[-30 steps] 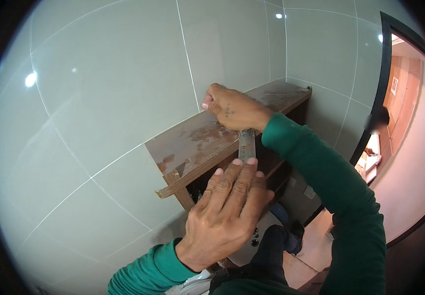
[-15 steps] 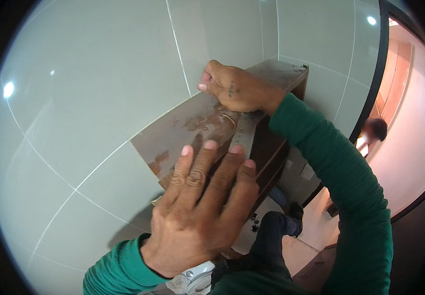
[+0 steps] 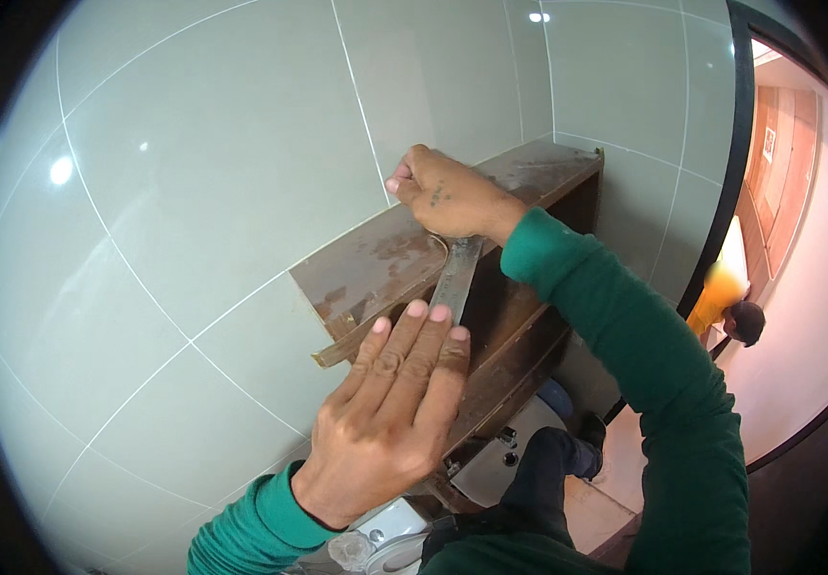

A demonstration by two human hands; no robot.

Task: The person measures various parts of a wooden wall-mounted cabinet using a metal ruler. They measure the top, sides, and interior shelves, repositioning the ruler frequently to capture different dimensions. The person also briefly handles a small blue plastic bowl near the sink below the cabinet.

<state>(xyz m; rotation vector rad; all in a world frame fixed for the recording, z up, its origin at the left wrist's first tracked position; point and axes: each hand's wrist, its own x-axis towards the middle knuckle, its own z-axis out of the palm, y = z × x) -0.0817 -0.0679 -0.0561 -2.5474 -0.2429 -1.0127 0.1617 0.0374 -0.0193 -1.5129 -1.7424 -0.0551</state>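
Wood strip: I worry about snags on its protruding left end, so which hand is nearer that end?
Left. The left hand is just right of that end of the wood strip; the right hand is farther away, above the shelf, over the far end of the metal tool.

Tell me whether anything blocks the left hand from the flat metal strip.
Nothing visible does: the left hand has its fingertips at the near end of the flat metal strip, with no object seen between them. The right hand is at the strip's far end.
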